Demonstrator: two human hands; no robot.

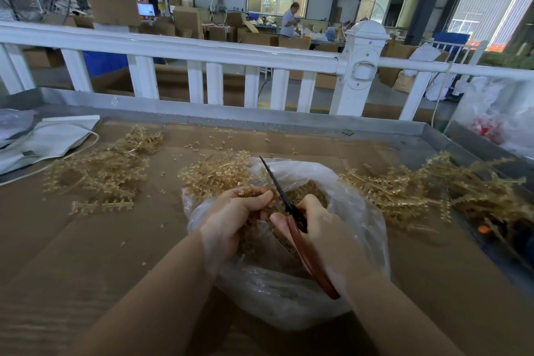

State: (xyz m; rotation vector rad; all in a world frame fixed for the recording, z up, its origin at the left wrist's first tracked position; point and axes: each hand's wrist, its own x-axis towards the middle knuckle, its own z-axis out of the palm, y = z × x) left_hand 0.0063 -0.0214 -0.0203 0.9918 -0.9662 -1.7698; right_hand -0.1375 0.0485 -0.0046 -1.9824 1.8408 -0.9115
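A clear plastic bag [355, 220] lies open on the cardboard-covered table, holding many small tan plastic pieces [306, 191]. My left hand [234, 217] is inside the bag's mouth, fingers curled round a clump of tan plastic sprigs. My right hand [315, 228] grips red-handled scissors [303, 251], whose dark blades [271, 176] are together and point up and away over the bag. Both hands sit close together over the bag's opening.
Heaps of tan plastic sprigs lie at the left [104, 170], behind the bag [213, 170] and at the right [419, 191]. White flat bags [49, 139] sit far left. The table's metal rim [231, 113] and a white fence [202, 52] lie beyond. People work in the background.
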